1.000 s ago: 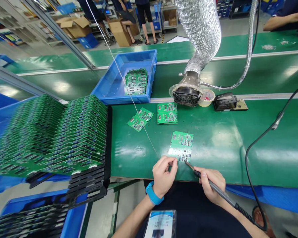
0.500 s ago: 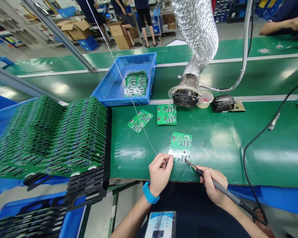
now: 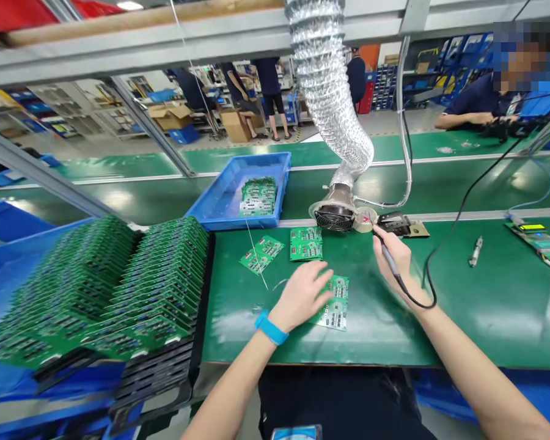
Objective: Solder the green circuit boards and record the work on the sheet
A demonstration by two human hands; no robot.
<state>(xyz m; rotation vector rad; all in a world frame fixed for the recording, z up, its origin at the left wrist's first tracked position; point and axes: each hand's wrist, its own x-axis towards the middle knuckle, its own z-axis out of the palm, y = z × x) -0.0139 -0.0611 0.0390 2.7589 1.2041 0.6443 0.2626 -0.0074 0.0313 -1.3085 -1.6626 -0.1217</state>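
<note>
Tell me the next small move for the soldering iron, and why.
Probably touch the tip of the soldering iron to the round cup beside it, if that cup is a tip cleaner, which is hard to tell from here. The right hand holds the tip right at the cup, away from the board under the left hand.

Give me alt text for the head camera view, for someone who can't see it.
A person at a green-topped electronics bench holds a soldering iron in their right hand, near a fume extractor, while their left hand reaches over a green circuit board. A rack of green circuit boards stands to the left, beyond which a blue tray holds more boards.
</note>
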